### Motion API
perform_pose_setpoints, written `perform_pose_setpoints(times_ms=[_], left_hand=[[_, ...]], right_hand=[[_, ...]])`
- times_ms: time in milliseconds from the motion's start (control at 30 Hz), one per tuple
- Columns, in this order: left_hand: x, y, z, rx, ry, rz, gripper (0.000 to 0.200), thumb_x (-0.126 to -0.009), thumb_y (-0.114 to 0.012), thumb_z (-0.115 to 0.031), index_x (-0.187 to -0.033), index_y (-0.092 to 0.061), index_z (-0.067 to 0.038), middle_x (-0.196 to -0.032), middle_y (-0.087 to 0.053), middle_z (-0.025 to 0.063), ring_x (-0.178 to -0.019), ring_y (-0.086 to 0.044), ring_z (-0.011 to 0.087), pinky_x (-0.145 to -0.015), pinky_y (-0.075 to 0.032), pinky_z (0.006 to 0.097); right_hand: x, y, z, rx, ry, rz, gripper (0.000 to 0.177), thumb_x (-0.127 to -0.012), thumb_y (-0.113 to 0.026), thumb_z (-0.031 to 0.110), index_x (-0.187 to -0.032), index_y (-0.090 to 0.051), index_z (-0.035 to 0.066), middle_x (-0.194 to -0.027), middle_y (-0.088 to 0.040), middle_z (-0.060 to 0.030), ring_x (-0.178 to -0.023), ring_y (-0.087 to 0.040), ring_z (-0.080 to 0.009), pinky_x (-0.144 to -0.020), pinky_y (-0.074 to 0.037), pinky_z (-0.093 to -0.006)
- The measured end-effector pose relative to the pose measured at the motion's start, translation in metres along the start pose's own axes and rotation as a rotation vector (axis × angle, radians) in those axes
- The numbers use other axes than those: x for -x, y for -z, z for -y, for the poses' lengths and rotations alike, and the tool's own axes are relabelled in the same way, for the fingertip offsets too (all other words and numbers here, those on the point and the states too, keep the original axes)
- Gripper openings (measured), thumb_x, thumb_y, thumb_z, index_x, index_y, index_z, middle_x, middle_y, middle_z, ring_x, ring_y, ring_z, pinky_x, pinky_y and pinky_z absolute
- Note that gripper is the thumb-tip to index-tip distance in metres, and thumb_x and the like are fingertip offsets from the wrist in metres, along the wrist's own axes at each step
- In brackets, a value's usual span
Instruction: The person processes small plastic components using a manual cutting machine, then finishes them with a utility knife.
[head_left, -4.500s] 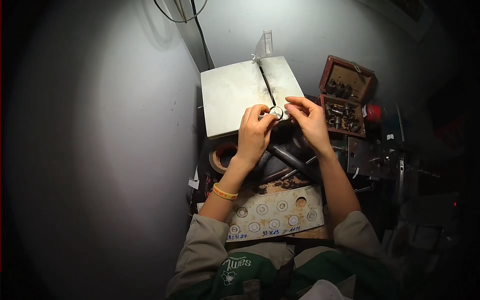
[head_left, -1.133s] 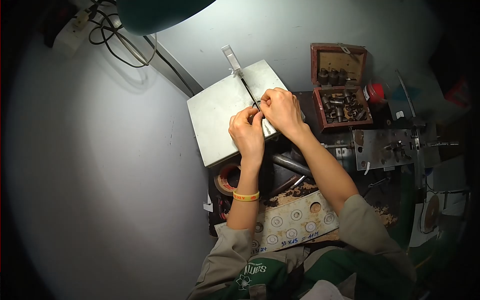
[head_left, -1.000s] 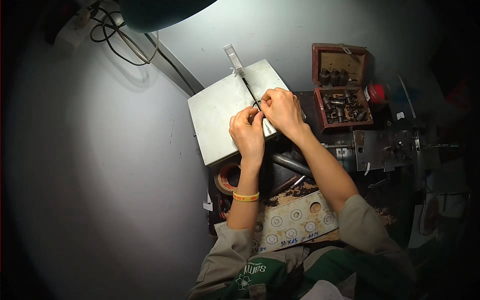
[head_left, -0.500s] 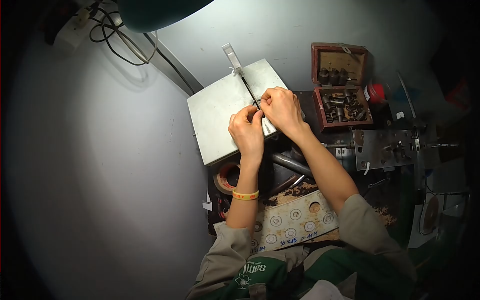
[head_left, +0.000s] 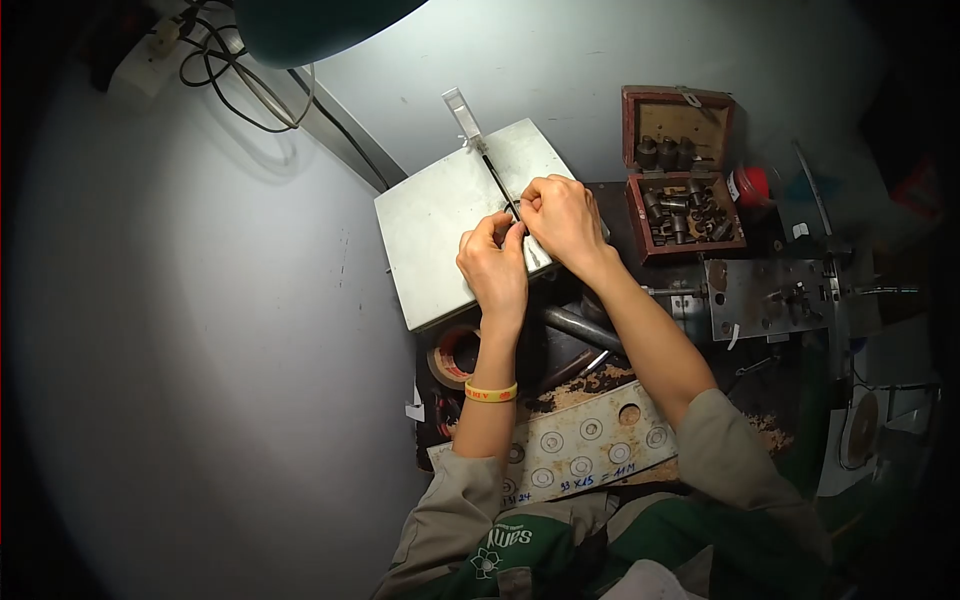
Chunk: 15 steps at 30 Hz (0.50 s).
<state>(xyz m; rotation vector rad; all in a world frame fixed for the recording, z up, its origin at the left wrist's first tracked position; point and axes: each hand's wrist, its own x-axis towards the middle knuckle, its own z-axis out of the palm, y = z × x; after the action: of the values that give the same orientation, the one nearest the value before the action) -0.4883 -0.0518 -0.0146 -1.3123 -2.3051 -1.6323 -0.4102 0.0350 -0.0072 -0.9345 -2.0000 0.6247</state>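
Head view: over the last second hardly anything has shifted. The left hand (head_left: pixel 495 268) and right hand (head_left: pixel 562 218) stay pinched together on a small piece (head_left: pixel 519 224), all but hidden by the fingertips, at the blade slot (head_left: pixel 497 180) of the metal saw table (head_left: pixel 435 235). The work there seems slow and fine.

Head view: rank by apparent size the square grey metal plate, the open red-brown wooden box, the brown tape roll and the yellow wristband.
Largest first:
square grey metal plate
open red-brown wooden box
brown tape roll, partly hidden
yellow wristband
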Motion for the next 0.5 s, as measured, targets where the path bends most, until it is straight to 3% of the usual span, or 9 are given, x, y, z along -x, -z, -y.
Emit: perform_pose_setpoints(times_ms=[267, 500], left_hand=[[-0.0006, -0.0016, 0.0002, 0.039, 0.039, 0.006, 0.018, -0.075, -0.075, -0.003, -0.092, -0.071, 0.003, -0.076, -0.07, 0.0138, -0.063, -0.063, 0.0171, -0.063, -0.051, 0.0297], [0.0025, 0.0005, 0.0009, -0.083, -0.113, 0.036, 0.016, -0.075, -0.075, -0.005, -0.088, -0.069, 0.0, -0.089, -0.066, 0.012, -0.083, -0.056, 0.0287, -0.078, -0.046, 0.0382]], right_hand=[[-0.0006, 0.0004, -0.0017, -0.008, 0.007, -0.002, 0.009, -0.075, -0.062, 0.005, -0.073, -0.066, -0.003, -0.077, -0.066, -0.0205, -0.071, -0.065, -0.0364, -0.066, -0.053, -0.0442], [-0.0022, -0.0006, -0.0036, -0.001, 0.021, 0.021, 0.009, -0.076, -0.063, 0.006, -0.074, -0.067, -0.002, -0.078, -0.066, -0.0199, -0.072, -0.066, -0.036, -0.066, -0.053, -0.0434]])
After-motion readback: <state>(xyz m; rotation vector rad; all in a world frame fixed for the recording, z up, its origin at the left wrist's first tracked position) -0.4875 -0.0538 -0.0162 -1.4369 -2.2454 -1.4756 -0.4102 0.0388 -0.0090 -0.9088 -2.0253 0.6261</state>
